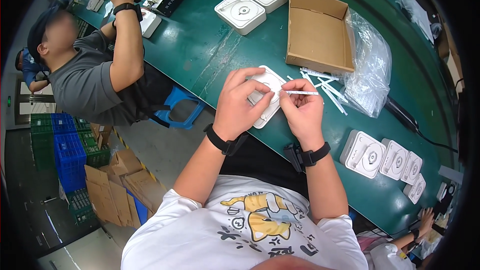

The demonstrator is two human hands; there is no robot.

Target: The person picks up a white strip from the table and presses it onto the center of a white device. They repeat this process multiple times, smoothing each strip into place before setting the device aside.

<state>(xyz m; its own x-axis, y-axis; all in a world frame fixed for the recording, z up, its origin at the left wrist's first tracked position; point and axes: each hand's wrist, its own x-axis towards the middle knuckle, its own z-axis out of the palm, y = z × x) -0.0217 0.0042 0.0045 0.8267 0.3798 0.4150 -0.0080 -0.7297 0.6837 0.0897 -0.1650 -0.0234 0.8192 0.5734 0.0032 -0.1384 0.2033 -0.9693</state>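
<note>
A white device shaped like a small record player (272, 78) lies at the table's near edge, between my hands and partly covered by them. My left hand (237, 102) is over its left side, with a finger at its far edge. The left thumb and index finger nearly meet over the round disc; anything between them is too small to make out. My right hand (304, 112) pinches a narrow white strip (306, 93) above the device's right side. Several similar loose strips (332, 90) lie scattered just beyond my right hand.
An open cardboard box (320, 30) and clear plastic bag (370, 65) lie beyond the strips. Two white devices (241, 12) stand far off; several more (362, 154) line the right. A co-worker (95, 72) stands left, beside a blue stool (182, 110). Another person's hand (426, 221) shows lower right.
</note>
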